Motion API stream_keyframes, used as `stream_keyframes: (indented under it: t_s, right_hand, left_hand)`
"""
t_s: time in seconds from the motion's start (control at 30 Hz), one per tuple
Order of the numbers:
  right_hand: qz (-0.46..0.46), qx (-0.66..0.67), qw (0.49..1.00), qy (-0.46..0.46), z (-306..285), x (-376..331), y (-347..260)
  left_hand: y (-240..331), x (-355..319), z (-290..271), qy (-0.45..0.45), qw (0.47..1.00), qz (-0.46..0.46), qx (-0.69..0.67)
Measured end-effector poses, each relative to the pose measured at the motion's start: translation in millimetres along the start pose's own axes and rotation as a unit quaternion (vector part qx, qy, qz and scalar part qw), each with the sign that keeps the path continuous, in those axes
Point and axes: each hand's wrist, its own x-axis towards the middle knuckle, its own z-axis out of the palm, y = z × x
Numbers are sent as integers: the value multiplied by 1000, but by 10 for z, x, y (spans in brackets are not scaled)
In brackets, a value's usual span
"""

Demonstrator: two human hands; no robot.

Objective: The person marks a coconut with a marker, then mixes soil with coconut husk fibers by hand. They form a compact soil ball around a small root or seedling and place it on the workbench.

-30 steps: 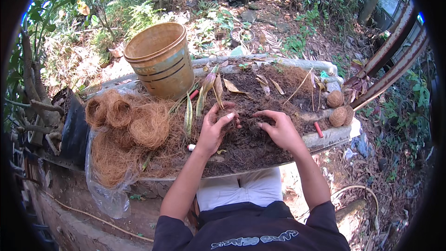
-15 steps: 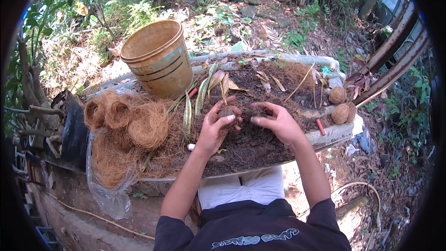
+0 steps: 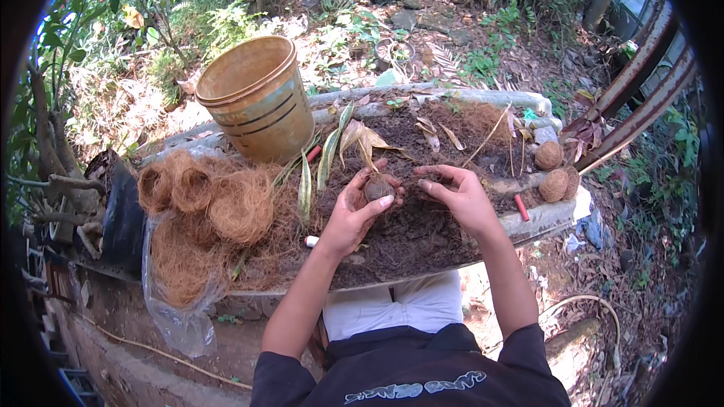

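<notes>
My left hand [image 3: 354, 215] is closed round a small dark soil ball [image 3: 378, 187], its thumb along the near side. Pale, drying leaves [image 3: 362, 139] rise from the top of the ball. To the right of it, my right hand [image 3: 461, 200] hovers over dark soil [image 3: 422, 245] with thumb and fingers apart. Soil smudges its fingertips, and I see nothing held between them. Long green leaves with yellow edges [image 3: 328, 157] lie left of the ball.
A yellowish bucket [image 3: 264, 117] stands at the back left. Coconut fibre nests [image 3: 241, 207] pile up in front of it on plastic [image 3: 185, 328]. Round fibre balls [image 3: 554, 185] sit at the right end. A red stick-like piece [image 3: 521, 207] and a white-ended spool [image 3: 311, 241] lie nearby.
My right hand has drawn slightly right, away from the ball, and the dark clump at its fingertips is gone. The soil ball in my left hand has turned and shifted slightly right.
</notes>
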Motion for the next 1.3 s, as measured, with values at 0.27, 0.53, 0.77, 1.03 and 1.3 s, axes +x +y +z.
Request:
stream_keyframes:
  t_s: [0.27,0.53,0.77,1.03,1.3]
  right_hand:
    - [-4,198,980,-10,101,6,-36]
    - [-168,-49,984,45,361,-44,-9]
    - [-377,-334,860,81,684,-135,140]
    - [-417,-329,842,100,607,-136,277]
    - [-411,-380,823,94,587,-69,192]
  left_hand:
    - [-64,1,9,11,990,35,138]
    - [-120,-24,24,32,975,25,218]
    - [-186,-14,-132,13,984,58,167]
    - [-165,-7,-16,45,999,20,9]
    - [-234,39,-7,120,992,33,-31]
